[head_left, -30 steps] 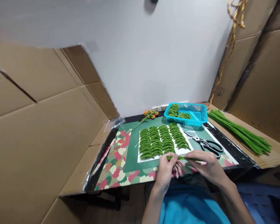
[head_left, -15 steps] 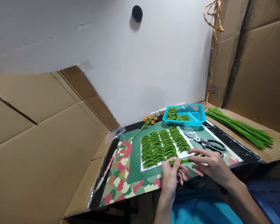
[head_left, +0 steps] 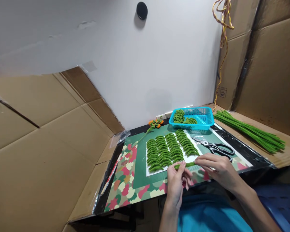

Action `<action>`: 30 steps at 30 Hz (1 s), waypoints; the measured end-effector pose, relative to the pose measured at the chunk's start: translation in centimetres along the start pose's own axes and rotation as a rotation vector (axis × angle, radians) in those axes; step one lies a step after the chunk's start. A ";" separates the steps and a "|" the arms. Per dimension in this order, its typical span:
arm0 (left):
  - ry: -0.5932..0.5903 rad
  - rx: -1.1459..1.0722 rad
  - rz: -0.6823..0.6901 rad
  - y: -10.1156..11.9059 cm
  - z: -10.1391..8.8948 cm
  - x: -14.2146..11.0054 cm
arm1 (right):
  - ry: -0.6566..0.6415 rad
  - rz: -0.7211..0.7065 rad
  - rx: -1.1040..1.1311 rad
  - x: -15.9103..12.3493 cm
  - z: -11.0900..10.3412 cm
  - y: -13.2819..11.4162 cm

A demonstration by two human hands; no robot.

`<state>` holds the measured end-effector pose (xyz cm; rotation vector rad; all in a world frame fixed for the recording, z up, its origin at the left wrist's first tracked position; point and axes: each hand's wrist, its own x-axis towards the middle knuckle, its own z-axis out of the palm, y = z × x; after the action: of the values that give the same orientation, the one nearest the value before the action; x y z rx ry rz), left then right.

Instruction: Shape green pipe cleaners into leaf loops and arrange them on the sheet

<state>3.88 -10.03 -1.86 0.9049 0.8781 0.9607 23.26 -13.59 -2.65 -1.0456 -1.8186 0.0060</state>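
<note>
A short, fuzzy green pipe cleaner piece [head_left: 190,164] is stretched between my two hands above the front edge of the mat. My left hand [head_left: 176,178] pinches its left end between thumb and forefinger, the other fingers loosely curled. At its right end, the fingertips of my right hand [head_left: 217,166] are closed together on the tip. Just beyond the hands, a white sheet [head_left: 152,173] bears several columns of curved green pipe cleaner pieces [head_left: 163,151]. Black-and-grey scissors [head_left: 216,148] lie right of the sheet, behind my right hand.
A blue basket [head_left: 204,127] holding more curved green pieces stands at the back. Long green pipe cleaners [head_left: 251,131] lie bundled at the right. An orange flower stem [head_left: 156,123] rests at the back left. Cardboard walls [head_left: 50,145] flank the patterned mat [head_left: 125,190].
My right hand's fingers have drawn together onto the right end of the piece; they were spread wider before. My left hand keeps its pinch. The view has shifted slightly.
</note>
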 end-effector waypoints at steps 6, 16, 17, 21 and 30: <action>0.006 0.017 0.032 -0.4 0.0 -0.2 | -0.006 0.089 0.122 -0.3 0.2 -0.2; 0.036 0.060 0.129 -1.1 0.3 -0.4 | 0.146 0.282 0.108 0.0 2.1 -1.6; 0.048 0.078 0.152 -1.3 0.4 -0.4 | 0.150 0.286 0.069 0.0 2.4 -1.8; 0.075 0.137 0.204 -1.6 0.5 -0.6 | 0.088 0.198 -0.051 0.0 3.1 -2.4; -0.054 0.178 0.198 -1.2 0.3 -0.9 | 0.041 0.177 -0.036 0.1 2.2 -2.0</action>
<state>4.20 -11.25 -2.68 1.1819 0.8482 1.0339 20.27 -13.78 -2.81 -1.2212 -1.6901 0.0582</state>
